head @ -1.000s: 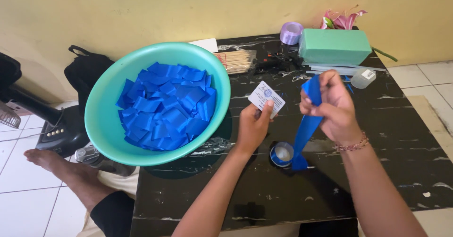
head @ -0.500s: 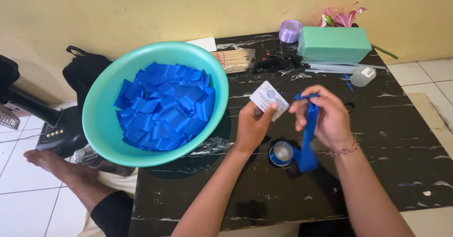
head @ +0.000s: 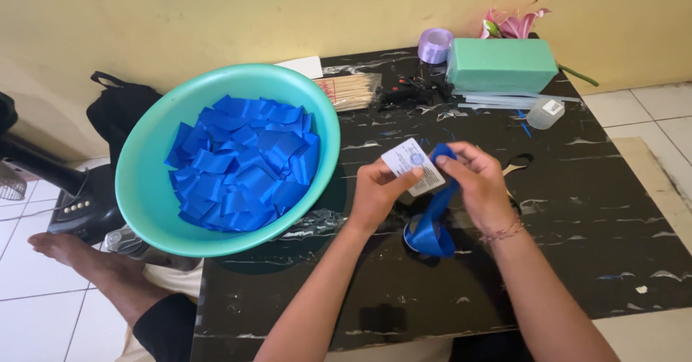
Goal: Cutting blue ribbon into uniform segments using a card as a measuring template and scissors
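While left hand (head: 376,192) pinches card (head: 414,166), right hand (head: 477,185) grips ribbon (head: 438,207) end at card's 3 o'clock; ribbon runs toward 7 o'clock, down to roll (head: 427,238) on table (head: 577,218).

Small white card (head: 414,166) with blue emblem, pinched in left hand (head: 378,189).

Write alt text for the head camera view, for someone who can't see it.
Two hands work over a black marble-pattern table: the left hand holds a small white card while the right hand holds blue ribbon running down to a roll. To the left, a teal basin holds cut blue ribbon pieces.
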